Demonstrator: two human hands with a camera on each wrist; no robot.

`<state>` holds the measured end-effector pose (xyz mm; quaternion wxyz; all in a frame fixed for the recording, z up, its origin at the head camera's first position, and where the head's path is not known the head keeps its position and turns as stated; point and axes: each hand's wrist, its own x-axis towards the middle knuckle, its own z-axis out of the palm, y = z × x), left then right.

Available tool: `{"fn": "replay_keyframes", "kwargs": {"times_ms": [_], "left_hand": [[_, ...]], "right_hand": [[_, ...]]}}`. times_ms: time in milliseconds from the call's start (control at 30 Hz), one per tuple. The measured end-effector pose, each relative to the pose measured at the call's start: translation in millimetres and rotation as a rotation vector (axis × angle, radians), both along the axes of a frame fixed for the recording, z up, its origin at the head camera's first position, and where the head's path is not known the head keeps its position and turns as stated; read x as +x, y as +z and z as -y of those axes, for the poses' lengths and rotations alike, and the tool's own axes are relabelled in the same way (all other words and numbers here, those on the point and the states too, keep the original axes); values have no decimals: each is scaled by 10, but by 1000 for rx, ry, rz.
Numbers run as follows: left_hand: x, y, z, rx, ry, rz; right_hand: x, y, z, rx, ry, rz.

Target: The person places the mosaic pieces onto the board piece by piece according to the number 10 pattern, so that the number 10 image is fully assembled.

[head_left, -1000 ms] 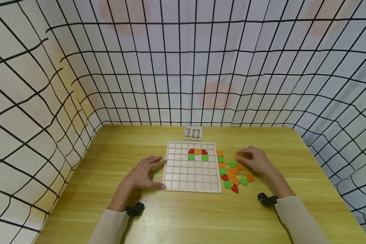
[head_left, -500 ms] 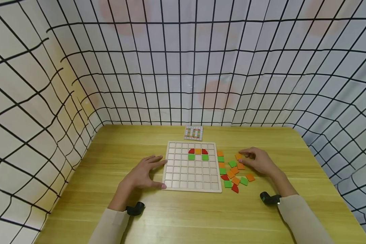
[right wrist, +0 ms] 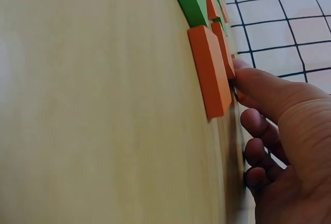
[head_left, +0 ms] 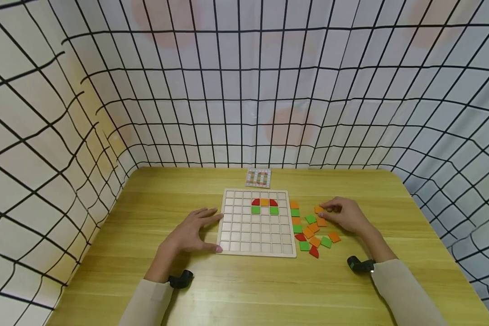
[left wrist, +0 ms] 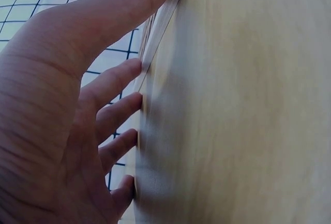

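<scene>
My left hand point(head_left: 190, 233) rests at the left edge of a pale wooden grid board point(head_left: 244, 235), its thumb and index fingertip touching the frame and its fingers spread. In the left wrist view the other fingertips point(left wrist: 120, 146) rest on the tabletop. Right of the board, my right hand point(head_left: 345, 216) pinches an orange square tile point(head_left: 318, 209) between thumb and index finger, low at the table. The right wrist view shows the thumb point(right wrist: 264, 89) partly hiding that tile. Near the board's top sit a red quarter-round tile point(head_left: 256, 202), an orange tile point(head_left: 264, 202) and green tiles point(head_left: 255, 210).
Loose orange, green and red tiles point(head_left: 314, 242) lie between the board and my right hand. A small pattern card point(head_left: 258, 178) lies behind the board. The wooden table point(head_left: 244, 290) meets a white curtain with black grid lines point(head_left: 244, 113).
My right hand has shifted slightly right and toward me, so the orange tile at its fingertips shows more. Over the last half second it barely moves. The left hand stays put.
</scene>
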<state>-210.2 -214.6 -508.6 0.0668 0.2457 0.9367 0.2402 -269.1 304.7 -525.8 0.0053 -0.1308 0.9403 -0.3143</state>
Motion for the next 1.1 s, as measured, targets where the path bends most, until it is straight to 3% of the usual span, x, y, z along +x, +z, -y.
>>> {"fn": "replay_keyframes", "kwargs": {"times_ms": [267, 633, 1100], "left_hand": [[-3, -13, 20, -15, 5, -1], [-4, -6, 20, -9, -2, -14], [2, -5, 1, -23, 11, 9]], "right_hand": [[4, 11, 22, -14, -23, 8], [61, 172, 297, -69, -22, 5], [115, 204, 890, -134, 74, 8]]}}
